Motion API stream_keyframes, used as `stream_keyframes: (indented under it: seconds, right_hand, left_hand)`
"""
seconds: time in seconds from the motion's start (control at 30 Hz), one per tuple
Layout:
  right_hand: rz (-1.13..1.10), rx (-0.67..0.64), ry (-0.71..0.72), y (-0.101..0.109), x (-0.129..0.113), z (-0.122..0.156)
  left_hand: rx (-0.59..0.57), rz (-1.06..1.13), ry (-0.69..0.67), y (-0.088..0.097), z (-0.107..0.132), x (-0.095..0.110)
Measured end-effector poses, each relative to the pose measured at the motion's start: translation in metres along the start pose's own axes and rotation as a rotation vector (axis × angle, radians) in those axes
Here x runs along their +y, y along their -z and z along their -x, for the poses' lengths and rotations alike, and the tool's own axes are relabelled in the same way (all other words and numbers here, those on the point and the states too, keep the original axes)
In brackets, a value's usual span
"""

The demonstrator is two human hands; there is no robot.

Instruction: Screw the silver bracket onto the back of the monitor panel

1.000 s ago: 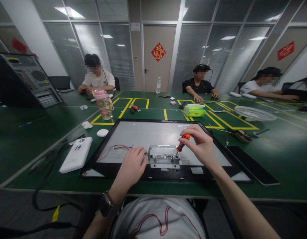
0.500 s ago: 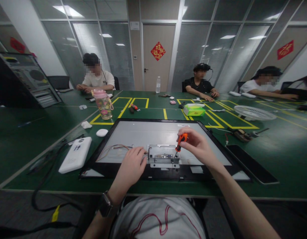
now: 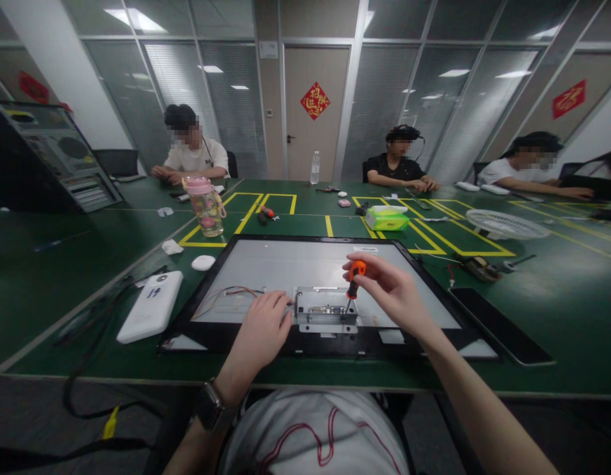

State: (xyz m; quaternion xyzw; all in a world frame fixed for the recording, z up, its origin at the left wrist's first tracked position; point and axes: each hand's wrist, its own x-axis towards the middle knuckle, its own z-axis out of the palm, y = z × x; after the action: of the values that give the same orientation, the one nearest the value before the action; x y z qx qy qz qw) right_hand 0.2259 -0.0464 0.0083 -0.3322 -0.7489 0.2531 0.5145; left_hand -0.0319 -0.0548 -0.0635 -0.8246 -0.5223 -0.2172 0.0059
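A monitor panel (image 3: 305, 264) lies face down on the green table, black frame around a grey metal back. A small metal bracket box (image 3: 326, 309) sits at its near middle, with thin coloured wires (image 3: 231, 292) running left from it. My right hand (image 3: 392, 290) pinches a small orange-handled screwdriver (image 3: 353, 277), held nearly upright with its tip at the bracket's right end. My left hand (image 3: 262, 330) rests on the panel against the bracket's left side, fingers curled.
Left of the panel lie a white device (image 3: 151, 306) and a small white puck (image 3: 203, 263). A black strip (image 3: 499, 326) lies to the right. Farther off stand a pink-lidded bottle (image 3: 205, 206), a green tissue pack (image 3: 387, 218), a white fan guard (image 3: 507, 225) and a computer case (image 3: 48, 155). Three people sit across the table.
My right hand has shifted left and a little up, bringing the screwdriver from a slant to nearly upright over the bracket's right end. My left hand has stayed put.
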Motion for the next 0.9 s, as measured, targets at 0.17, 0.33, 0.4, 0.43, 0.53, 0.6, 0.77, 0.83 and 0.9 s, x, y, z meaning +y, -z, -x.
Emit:
stream_keyframes:
  seconds: [0.17, 0.33, 0.4, 0.43, 0.53, 0.6, 0.77, 0.83, 0.9]
  right_hand:
    - [0.316, 0.190, 0.190, -0.0013, 0.0040, -0.0013]
    - [0.224, 0.077, 0.154, 0.0021, 0.0026, 0.0008]
    - [0.274, 0.156, 0.169, 0.0016, 0.0025, 0.0015]
    - [0.320, 0.213, 0.190, 0.0009, 0.0025, 0.0018]
    - [0.401, 0.305, 0.230, -0.0008, 0.0029, 0.0035]
    - [0.348, 0.247, 0.215, -0.0013, 0.0036, 0.0048]
    - [0.247, 0.205, 0.151, -0.0034, 0.0070, 0.0049]
    - [0.336, 0.324, 0.177, -0.0052, 0.0080, 0.0050]
    - [0.381, 0.387, 0.198, -0.0067, 0.0085, 0.0060]
  left_hand:
    - [0.022, 0.006, 0.001, -0.0006, -0.0002, 0.0000]
    - [0.034, 0.018, 0.002, -0.0011, 0.0006, -0.0004]
    - [0.044, 0.025, -0.004, -0.0011, 0.0009, -0.0008]
    - [0.047, 0.028, -0.005, -0.0011, 0.0010, -0.0010]
    - [0.047, 0.030, -0.003, -0.0013, 0.0012, -0.0013]
    - [0.047, 0.029, -0.002, -0.0015, 0.0012, -0.0013]
    - [0.052, 0.027, 0.000, -0.0017, 0.0013, -0.0011]
    - [0.047, 0.021, 0.002, -0.0018, 0.0013, -0.0010]
    - [0.042, 0.014, 0.002, -0.0019, 0.0011, -0.0010]
